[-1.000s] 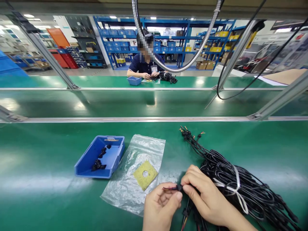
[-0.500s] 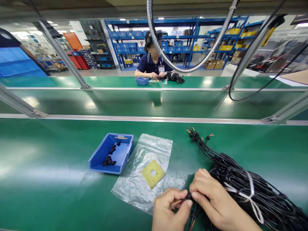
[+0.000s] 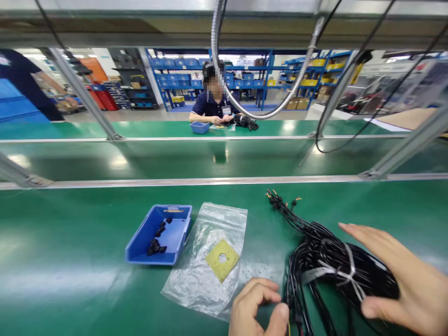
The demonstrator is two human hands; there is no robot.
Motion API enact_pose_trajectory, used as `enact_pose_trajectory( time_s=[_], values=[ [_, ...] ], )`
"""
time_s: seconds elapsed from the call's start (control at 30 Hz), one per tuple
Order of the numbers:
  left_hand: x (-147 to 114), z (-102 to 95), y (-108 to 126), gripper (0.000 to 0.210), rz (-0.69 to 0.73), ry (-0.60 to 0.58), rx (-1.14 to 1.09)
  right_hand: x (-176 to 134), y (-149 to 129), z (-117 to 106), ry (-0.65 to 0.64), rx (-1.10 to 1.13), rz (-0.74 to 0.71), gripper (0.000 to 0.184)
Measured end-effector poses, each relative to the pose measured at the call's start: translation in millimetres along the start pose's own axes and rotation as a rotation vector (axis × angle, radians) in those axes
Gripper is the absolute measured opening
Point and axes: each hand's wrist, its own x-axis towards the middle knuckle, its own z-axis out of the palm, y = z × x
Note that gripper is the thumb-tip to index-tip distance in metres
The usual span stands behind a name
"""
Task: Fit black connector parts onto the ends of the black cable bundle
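Observation:
A bundle of black cables (image 3: 329, 247), tied with a white strip (image 3: 346, 275), lies at the right, its far ends showing coloured wires (image 3: 273, 193). My right hand (image 3: 406, 275) is spread over the bundle's right side, thumb and fingers wide apart. My left hand (image 3: 255, 308) is beside the near cable ends, its fingers bent and a gap between thumb and forefinger. Wire ends show next to its thumb, partly cut off by the frame's lower edge. Left of that hand, a yellow square pad (image 3: 222, 260) with a round hole rests on a clear plastic bag (image 3: 196, 280).
A blue bin (image 3: 178, 233) with several small black parts stands left of the bag on the green table (image 3: 77, 280). A metal rail (image 3: 210, 181) runs along the back. Beyond it, a person (image 3: 215, 105) works at another table. A flexible metal hose (image 3: 259, 114) hangs overhead.
My hands have come apart from the small black piece and coloured wires they held together. The right hand moved right onto the bundle, which has shifted. The view tilted up slightly.

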Motion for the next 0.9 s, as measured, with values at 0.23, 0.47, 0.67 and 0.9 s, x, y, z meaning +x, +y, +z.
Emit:
enact_pose_trajectory(
  time_s=[0.23, 0.47, 0.67, 0.9],
  values=[
    [3, -0.7, 5, 0.013, -0.066, -0.022, -0.052, 13, 20, -7, -0.434, 0.263, 0.252, 0.115],
    [4, -8.8, 7, 0.023, -0.25, -0.177, -0.02, 16, 6, -16, -0.426, 0.2, 0.246, 0.113],
    [6, -9.2, 8, 0.026, -0.293, -0.204, -0.044, -3, -24, -26, -0.155, -0.057, -0.006, 0.088],
    [18, -7.3, 25, 0.038, -0.342, -0.381, 0.026, -16, -69, 13, -0.156, -0.427, -0.527, 0.064]
  ],
)
